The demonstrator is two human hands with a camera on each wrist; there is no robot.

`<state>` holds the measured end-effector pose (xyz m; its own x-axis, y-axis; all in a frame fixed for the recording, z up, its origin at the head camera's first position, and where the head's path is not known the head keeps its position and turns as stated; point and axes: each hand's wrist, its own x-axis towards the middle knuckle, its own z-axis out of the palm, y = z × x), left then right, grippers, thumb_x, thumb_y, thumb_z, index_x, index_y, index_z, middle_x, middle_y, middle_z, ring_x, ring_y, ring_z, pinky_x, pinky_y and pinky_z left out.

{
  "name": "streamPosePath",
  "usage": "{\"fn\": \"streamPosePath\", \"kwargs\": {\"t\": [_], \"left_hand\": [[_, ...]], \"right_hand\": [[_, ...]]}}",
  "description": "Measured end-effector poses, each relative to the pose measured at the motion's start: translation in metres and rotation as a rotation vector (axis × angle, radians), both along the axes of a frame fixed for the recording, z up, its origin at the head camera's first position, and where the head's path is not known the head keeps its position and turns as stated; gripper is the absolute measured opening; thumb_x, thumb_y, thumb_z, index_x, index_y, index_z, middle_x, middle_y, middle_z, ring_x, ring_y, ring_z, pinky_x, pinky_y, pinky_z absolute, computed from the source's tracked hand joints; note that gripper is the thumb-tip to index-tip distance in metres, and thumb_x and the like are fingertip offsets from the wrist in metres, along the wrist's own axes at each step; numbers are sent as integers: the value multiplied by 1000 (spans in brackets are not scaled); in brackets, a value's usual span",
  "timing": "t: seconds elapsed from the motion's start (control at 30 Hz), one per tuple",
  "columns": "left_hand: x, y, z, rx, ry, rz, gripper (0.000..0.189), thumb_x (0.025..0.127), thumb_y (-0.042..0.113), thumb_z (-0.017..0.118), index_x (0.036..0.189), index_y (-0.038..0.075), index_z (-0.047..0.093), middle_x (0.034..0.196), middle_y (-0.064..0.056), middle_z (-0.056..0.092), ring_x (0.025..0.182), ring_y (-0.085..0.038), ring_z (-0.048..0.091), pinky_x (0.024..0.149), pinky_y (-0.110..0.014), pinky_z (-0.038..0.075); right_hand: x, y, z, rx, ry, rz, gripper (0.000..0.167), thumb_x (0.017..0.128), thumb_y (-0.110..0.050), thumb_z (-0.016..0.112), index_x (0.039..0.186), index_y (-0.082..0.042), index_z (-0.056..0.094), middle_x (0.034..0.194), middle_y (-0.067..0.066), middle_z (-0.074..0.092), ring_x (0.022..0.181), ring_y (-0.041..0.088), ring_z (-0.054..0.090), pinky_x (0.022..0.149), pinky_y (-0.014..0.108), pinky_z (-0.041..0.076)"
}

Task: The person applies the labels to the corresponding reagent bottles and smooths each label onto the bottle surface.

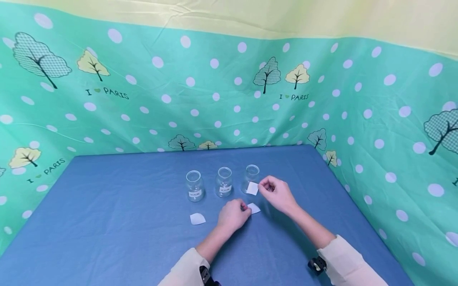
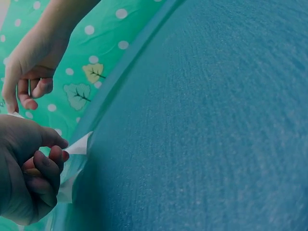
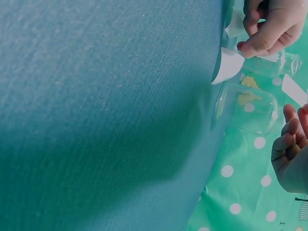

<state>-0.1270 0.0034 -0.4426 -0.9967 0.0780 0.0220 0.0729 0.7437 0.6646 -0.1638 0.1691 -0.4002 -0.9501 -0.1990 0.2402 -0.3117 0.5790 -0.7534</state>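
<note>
My right hand [image 1: 279,194] pinches a small white label [image 1: 252,188] at its edge, in front of the right-hand glass jar [image 1: 252,171]. In the right wrist view that label [image 3: 294,90] is held beside the jar [image 3: 248,108], away from the table. My left hand [image 1: 232,214] pinches a curled white paper piece [image 1: 254,208] between thumb and forefinger, low over the table. The left wrist view shows this paper [image 2: 79,144] jutting past the fingertips. The left jar [image 1: 194,184] and middle jar [image 1: 224,180] each bear a white printed label.
Another white paper piece [image 1: 197,219] lies in front of the left jar. All three open-topped jars stand in a row on the blue tablecloth [image 1: 125,214]. A green dotted curtain [image 1: 200,99] hangs behind and at the sides of the table.
</note>
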Motion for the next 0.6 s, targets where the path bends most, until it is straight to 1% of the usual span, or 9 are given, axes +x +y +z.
{"fn": "streamPosePath", "kwargs": {"t": [0.17, 0.4, 0.6], "left_hand": [[-1, -4, 2, 28, 2, 0, 10, 77, 26, 66, 74, 16, 64, 66, 3, 61, 58, -13, 52, 54, -31, 41], [-2, -10, 10, 84, -4, -2, 13, 80, 27, 66, 78, 14, 66, 58, 5, 58, 53, -10, 50, 52, -28, 39], [-4, -14, 13, 145, 28, 5, 14, 81, 27, 66, 78, 13, 65, 61, 5, 59, 54, -8, 50, 54, -27, 40]], "right_hand": [[1, 0, 0, -1, 3, -2, 5, 86, -16, 63, 84, -12, 66, 70, -1, 59, 60, 7, 49, 56, 21, 42], [2, 0, -1, 5, 3, 0, 5, 85, -16, 63, 83, -12, 65, 69, -2, 59, 60, 8, 49, 56, 21, 42], [2, 2, -3, 23, 24, 6, 5, 86, -16, 63, 83, -12, 65, 69, -2, 60, 60, 9, 50, 56, 21, 43]]}}
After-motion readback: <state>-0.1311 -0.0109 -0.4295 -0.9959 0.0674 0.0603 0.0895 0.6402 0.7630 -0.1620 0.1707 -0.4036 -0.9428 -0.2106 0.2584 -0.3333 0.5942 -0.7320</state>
